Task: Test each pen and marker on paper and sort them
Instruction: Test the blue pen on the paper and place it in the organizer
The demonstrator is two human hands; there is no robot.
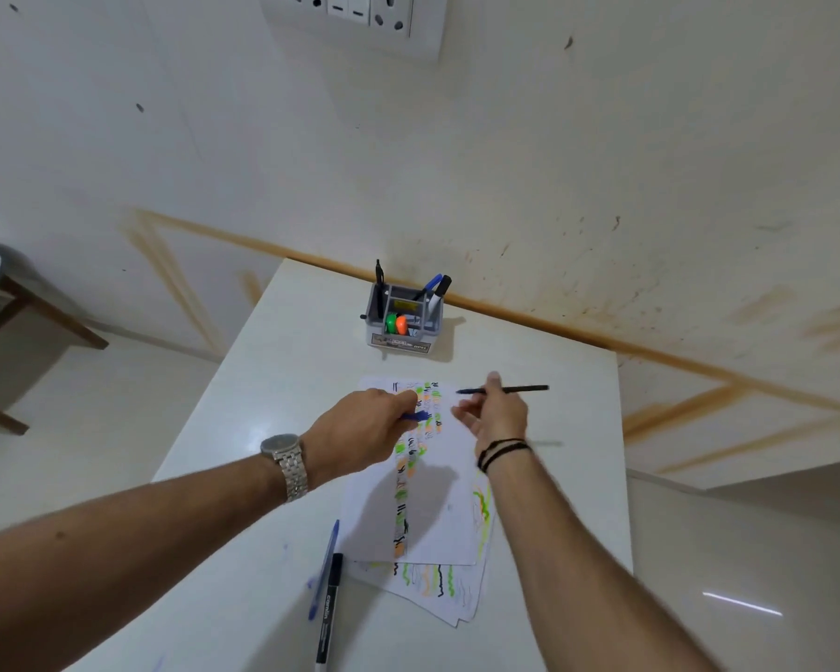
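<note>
Two hands over the far end of the paper (437,502): left hand (360,436) pinches a blue cap (415,416), right hand (498,414) pinches a dark pen (510,389) mid-barrel. Best to shift the grip nearer the tip, then test on bare white.

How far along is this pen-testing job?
Well under way: the top sheet is striped with green, orange and black scribbles, and the organizer already holds several pens and highlighters. Now the right hand holds a thin dark pen; the left hand grips a blue cap. A blue pen and black marker lie beside the paper.
</note>
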